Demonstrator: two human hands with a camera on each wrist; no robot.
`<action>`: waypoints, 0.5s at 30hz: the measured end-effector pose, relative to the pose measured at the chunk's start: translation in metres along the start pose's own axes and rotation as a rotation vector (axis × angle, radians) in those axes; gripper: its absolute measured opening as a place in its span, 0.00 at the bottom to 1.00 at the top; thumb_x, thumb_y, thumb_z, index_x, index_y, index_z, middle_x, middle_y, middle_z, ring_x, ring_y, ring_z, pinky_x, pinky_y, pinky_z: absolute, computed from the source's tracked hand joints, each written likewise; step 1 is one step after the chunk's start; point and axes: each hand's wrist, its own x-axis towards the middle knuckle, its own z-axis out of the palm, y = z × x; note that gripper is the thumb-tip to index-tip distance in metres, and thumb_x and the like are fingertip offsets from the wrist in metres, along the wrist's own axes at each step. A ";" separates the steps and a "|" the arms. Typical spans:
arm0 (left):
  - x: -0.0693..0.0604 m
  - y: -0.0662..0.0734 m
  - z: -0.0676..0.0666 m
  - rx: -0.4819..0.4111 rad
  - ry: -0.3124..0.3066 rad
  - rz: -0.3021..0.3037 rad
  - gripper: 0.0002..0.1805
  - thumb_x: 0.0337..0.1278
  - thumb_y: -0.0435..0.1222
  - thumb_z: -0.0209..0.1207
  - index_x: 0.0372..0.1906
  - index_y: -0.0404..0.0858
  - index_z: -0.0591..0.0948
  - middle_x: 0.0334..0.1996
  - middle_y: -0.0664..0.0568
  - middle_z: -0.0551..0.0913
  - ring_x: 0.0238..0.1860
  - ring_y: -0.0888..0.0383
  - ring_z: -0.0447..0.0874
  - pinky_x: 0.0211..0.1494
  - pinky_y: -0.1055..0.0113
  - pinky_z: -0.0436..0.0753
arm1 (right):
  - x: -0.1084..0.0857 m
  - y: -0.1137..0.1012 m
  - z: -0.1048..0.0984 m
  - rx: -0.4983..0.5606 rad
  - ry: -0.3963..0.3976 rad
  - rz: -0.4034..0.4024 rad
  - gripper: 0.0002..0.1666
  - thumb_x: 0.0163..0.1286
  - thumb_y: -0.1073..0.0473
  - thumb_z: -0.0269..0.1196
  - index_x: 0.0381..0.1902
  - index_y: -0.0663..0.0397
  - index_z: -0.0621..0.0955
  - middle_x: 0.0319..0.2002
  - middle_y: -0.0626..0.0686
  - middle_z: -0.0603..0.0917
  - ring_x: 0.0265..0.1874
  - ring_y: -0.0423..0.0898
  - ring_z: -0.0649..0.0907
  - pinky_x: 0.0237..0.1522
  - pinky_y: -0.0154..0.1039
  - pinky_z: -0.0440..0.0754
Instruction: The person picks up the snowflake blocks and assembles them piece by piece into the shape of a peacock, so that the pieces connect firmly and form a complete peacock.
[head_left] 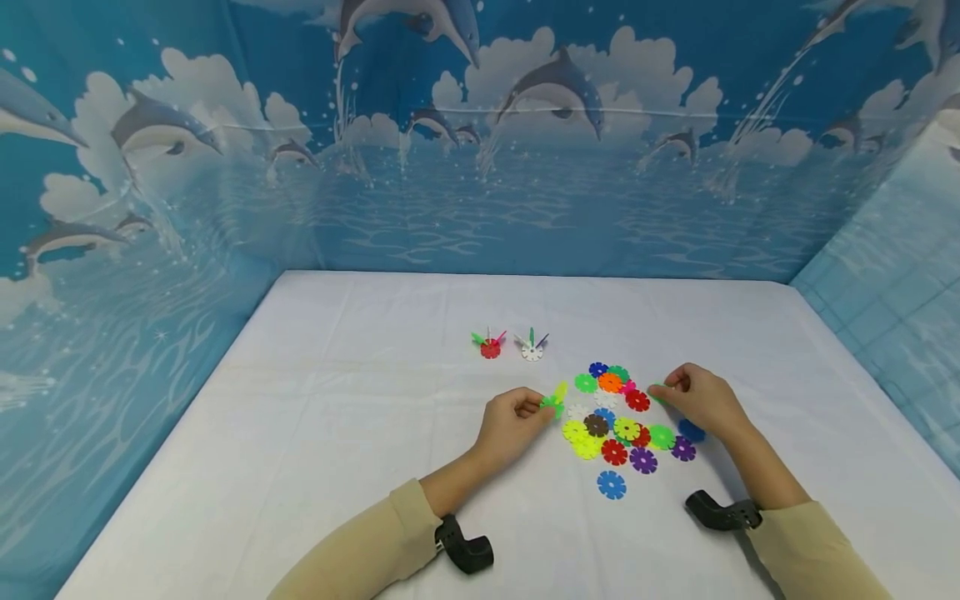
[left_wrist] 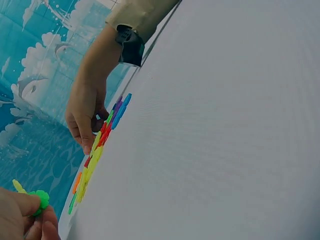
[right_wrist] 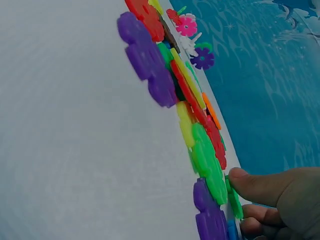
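Note:
My left hand [head_left: 510, 429] pinches a bright green notched disc [head_left: 552, 406] with a yellow disc [head_left: 561, 391] joined to it, held left of the loose discs. In the left wrist view the green disc [left_wrist: 39, 201] shows between thumb and fingers. My right hand [head_left: 705, 402] pinches another green disc [head_left: 657, 392] at the right edge of the spread; the right wrist view shows the thumb on this green disc [right_wrist: 234, 198]. Between the hands lie several flat discs, among them a red disc [head_left: 637, 401], an orange disc [head_left: 611, 382] and a brown disc [head_left: 596, 425].
Two joined pieces, one with a red front [head_left: 491, 348] and one with a white front [head_left: 532, 352], stand farther back on the white table [head_left: 360, 375]. A blue disc [head_left: 611, 485] lies nearest the front. A dolphin-print curtain [head_left: 525, 208] borders the table.

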 end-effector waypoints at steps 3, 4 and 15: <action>0.000 0.000 0.000 -0.003 0.001 -0.010 0.06 0.55 0.31 0.67 0.33 0.30 0.83 0.26 0.51 0.81 0.27 0.64 0.75 0.34 0.74 0.77 | 0.000 0.001 0.000 0.008 -0.025 -0.005 0.30 0.66 0.44 0.65 0.42 0.69 0.73 0.28 0.55 0.72 0.31 0.51 0.72 0.28 0.39 0.72; 0.000 0.000 0.000 -0.012 0.003 -0.011 0.06 0.55 0.30 0.67 0.33 0.30 0.83 0.26 0.50 0.81 0.27 0.64 0.75 0.33 0.74 0.77 | -0.001 0.001 -0.001 0.010 -0.031 -0.007 0.30 0.66 0.45 0.66 0.42 0.69 0.73 0.28 0.54 0.72 0.31 0.51 0.72 0.28 0.39 0.72; 0.000 -0.001 0.001 -0.033 -0.003 -0.060 0.06 0.57 0.31 0.65 0.32 0.32 0.80 0.22 0.55 0.78 0.24 0.65 0.72 0.30 0.75 0.75 | -0.005 -0.004 -0.002 0.037 -0.065 0.013 0.27 0.71 0.44 0.59 0.35 0.66 0.71 0.25 0.53 0.70 0.28 0.49 0.72 0.26 0.38 0.71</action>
